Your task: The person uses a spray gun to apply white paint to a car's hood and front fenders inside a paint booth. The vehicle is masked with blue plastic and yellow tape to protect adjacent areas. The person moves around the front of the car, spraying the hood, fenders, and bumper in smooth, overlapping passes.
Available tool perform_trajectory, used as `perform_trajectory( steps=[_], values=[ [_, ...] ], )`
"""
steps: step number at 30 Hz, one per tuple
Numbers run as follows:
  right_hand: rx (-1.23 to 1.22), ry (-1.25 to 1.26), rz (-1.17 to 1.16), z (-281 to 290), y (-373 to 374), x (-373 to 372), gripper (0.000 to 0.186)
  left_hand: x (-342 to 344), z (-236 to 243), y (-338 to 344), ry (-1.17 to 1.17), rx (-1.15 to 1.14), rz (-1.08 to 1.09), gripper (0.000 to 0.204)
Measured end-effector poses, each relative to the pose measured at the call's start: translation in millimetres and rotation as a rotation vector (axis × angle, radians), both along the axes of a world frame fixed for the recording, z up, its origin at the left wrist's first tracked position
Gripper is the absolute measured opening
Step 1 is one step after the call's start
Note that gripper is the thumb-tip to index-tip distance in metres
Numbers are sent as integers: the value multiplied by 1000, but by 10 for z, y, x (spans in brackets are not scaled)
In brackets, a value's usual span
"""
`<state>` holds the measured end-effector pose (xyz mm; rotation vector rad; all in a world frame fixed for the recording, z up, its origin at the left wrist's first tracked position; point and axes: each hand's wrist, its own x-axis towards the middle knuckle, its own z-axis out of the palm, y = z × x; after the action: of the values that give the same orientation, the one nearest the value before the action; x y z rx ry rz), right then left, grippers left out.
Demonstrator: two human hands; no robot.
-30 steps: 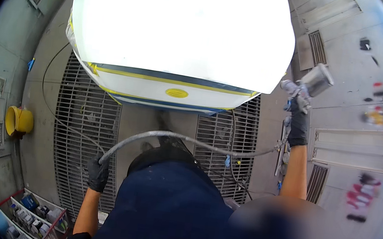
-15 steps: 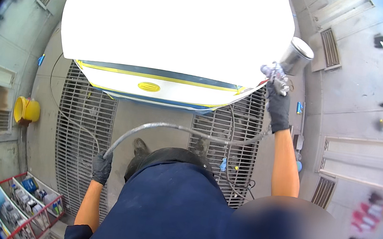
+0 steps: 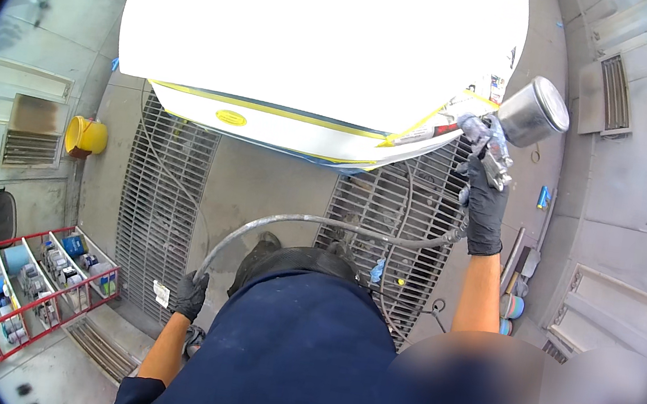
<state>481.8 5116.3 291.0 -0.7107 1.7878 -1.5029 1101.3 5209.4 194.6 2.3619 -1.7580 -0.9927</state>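
Spray gun (image 3: 490, 143) with a metal cup on top sat at the near right corner of the white panel (image 3: 322, 36), nozzle toward the panel's taped edge. Right hand (image 3: 484, 204), black-gloved, was clenched around the gun's handle, arm raised. Left hand (image 3: 189, 295), also gloved, was closed on the grey hose (image 3: 320, 222), which ran from below the gun across the floor grate (image 3: 388, 211) under the panel, toward the person's left. The panel showed yellow masking tape (image 3: 270, 109) and a dark strip along its near edge.

Judgement: to do this pass well, the gun should stay square to the panel at a steady gap, moving evenly and overlapping strokes, while the left hand keeps the hose slack and off the panel.

Red rack (image 3: 39, 286) lay well left of the panel and nearer the person, divided into compartments holding small cans and bottles; contents too small to tell further. Yellow bucket (image 3: 84, 137) lay on its side just left of the panel's near edge; inside not visible. Small pots (image 3: 510, 307) stood right of the grate.
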Motion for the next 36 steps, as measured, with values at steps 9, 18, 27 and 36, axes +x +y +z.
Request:
perform_trajectory(
  steps=[9,18,27,36],
  values=[
    [19,-178,372,-223,628,-103,23,-197,-260,511,18,53,15,43],
    [29,-85,-46,-532,482,-605,22,-490,-186,467,49,113,91,38],
    [136,-310,354,-754,1034,-391,27,-699,-146,315,6,63,-73,42],
    [-14,50,-28,-834,-30,-1850,19,-1641,305,-12,100,87,-233,42]
  ],
)
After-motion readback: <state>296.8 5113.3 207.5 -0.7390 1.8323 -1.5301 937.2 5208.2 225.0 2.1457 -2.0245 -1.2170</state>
